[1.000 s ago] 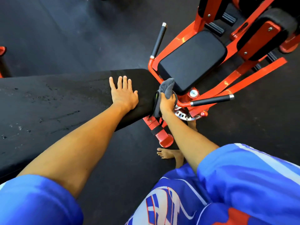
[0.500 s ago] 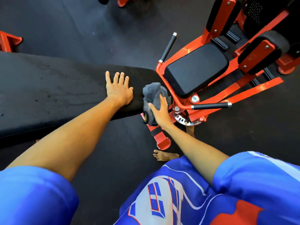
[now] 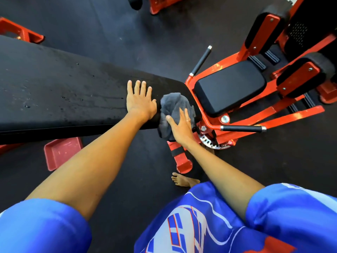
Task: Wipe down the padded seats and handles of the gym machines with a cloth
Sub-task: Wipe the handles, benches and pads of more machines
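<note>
Left hand [image 3: 140, 103]: flat on our long pad [image 3: 63, 95], fingers straight
Right hand [image 3: 180, 125]: we press the grey cloth [image 3: 171, 105] on its end, fingers seemingly uncurled

Blue short sleeves [image 3: 42, 227] here, blue jersey [image 3: 184, 212] with white-and-red print, a ring [image 3: 188, 121] on the right hand [image 3: 179, 128], foot [image 3: 183, 180] bare.

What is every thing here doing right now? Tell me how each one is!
Long black padded bench: speckled and streaked, looks damp.
Crumpled grey cloth: bunched, pressed on the bench's end.
Left hand: flat on the bench, fingers straight.
Right hand: fingers spread, pressing the cloth.
Small black seat pad: bare, no hand on it.
Black-gripped metal handle: sticking out sideways, untouched.
</note>
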Demonstrator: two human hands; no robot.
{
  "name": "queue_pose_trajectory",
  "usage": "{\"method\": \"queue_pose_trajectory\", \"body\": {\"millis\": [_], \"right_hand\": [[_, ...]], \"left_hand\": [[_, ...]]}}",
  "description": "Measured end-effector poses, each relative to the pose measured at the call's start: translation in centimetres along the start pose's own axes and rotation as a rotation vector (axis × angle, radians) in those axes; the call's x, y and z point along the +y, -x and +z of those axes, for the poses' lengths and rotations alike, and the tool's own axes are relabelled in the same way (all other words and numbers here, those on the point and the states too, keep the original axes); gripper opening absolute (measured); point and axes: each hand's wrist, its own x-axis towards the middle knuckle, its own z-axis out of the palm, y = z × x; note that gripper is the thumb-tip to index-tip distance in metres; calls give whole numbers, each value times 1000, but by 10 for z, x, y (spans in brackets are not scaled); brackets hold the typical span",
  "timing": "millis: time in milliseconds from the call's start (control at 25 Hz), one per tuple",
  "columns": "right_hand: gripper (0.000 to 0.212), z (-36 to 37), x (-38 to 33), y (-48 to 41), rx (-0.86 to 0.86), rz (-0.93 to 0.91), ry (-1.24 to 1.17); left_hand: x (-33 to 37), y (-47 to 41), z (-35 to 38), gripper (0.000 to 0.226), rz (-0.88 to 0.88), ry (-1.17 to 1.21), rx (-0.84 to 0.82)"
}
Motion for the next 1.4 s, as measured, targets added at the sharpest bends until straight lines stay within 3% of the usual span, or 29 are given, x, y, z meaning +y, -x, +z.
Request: {"method": "queue_pose_trajectory", "body": {"millis": [120, 240, 360, 520, 640, 840, 960, 1080, 1160, 1280, 1400], "right_hand": [[73, -19, -4, -37, 36, 146, 52], [70, -27, -39, -80, -14, 152, 96], [64, -13, -50, -83, -177, 54, 218], [71, -24, -30, -39, -196, -109, 251], [71, -32, -9, -54, -118, 26, 298], [65, -18, -69, -131, -150, 84, 167], [66, -5, -81, -111, -242, -32, 256], [73, -15, -50, -75, -267, -208, 315], [75, -23, -27, -81, -250, -232, 348], [82, -16, -29, -138, -185, -57, 343], [85, -4, -76, -180, -193, 41, 280]], "left_hand": [[2, 1, 0, 63, -10, -19, -2], [0, 1, -2, 63, -18, -10, -20], [-3, -4, -9, 61, -18, 38, -78], [-23, -23, -20, 60, -68, 109, -106], [-34, -27, -16, 61, -73, 99, -64], [-31, -30, -13, 60, -105, 120, -1], [-34, -38, -13, 60, -123, 133, 6], [-34, -43, -13, 60, -135, 127, 30], [-34, -44, -11, 61, -132, 113, 61], [-30, -43, -7, 62, -145, 90, 94], [-27, -45, -6, 62, -159, 74, 108]]}}
